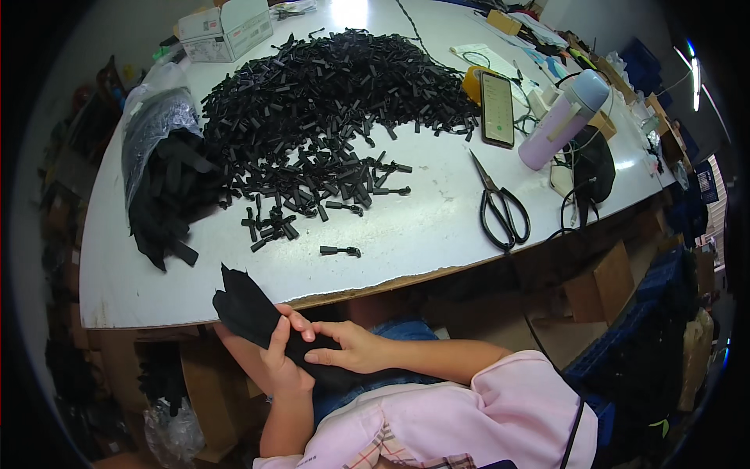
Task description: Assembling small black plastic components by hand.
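Observation:
A stack of flat black fabric pieces (248,306) with pointed ends sits over my lap, just in front of the table edge. My left hand (284,361) is closed round it, thumb up. My right hand (344,347) lies across the same fabric, its thumb and fingers pinching it close to the left fingertips. The fabric's lower part runs under my right hand, partly hidden. On the table ahead, one small black pull-like piece (339,251) with a rectangular tab lies apart from a large heap of similar pieces (328,94).
At the left, a clear plastic bag (162,113) spills black fabric strips (168,187). Black-handled scissors (501,209), a phone (497,109) leaning on a yellow object, and a lilac bottle (562,121) stand or lie at the right. A white box (223,33) is at the back. The table edge (375,283) looks chipped.

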Demonstrator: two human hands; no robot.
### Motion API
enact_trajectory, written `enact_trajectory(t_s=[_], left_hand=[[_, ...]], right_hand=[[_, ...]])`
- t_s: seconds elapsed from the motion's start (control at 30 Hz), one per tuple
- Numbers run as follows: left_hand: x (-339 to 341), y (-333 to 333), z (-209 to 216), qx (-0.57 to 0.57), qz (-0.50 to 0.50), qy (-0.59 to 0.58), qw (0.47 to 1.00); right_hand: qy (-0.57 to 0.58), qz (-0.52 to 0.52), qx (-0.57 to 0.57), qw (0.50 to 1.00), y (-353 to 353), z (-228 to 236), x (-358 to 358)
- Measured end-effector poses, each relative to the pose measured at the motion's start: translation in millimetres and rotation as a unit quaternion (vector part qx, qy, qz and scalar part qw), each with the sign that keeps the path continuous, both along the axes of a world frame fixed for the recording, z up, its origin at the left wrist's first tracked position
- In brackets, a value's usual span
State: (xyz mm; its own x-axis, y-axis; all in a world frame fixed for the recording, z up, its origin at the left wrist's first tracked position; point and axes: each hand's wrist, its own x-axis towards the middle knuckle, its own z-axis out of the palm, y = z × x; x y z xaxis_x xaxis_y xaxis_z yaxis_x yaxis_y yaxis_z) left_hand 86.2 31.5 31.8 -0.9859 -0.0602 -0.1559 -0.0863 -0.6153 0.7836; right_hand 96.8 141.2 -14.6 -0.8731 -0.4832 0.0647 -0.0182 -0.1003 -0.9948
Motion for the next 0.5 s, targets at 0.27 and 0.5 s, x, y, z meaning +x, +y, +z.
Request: enact_trajectory(t_s=[0.27,0.5], left_hand=[[-6,-21,-7,0.115,0.026,0.017,0.993],[5,-20,-8,0.148,-0.020,0.013,0.989]], right_hand=[[-0.025,-0.046,-0.029,0.998,-8,5,7],[0.013,-0.139,-0.090,0.986,-23,-4,12]])
